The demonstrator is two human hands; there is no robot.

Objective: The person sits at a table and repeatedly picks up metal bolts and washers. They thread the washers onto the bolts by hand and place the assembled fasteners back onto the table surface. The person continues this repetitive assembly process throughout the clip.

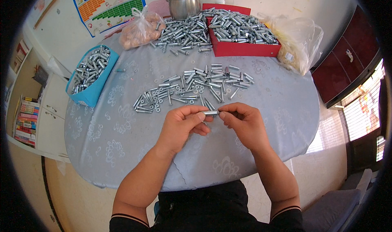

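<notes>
Over the near middle of the table, my left hand pinches a short silvery expansion bolt between thumb and forefinger, holding it roughly level. My right hand is closed at the bolt's right end, thumb and forefinger pressed together; whatever small part they grip there is hidden. Just beyond my hands lies a loose spread of bolts, metal sleeves, nuts and washers. A few long bolts point toward my fingers from that spread.
A blue bin full of bolts stands at the left. Farther back are a bag of brownish items, a heaped bolt pile, a red box of bolts, a clear plastic bag and a steel pot.
</notes>
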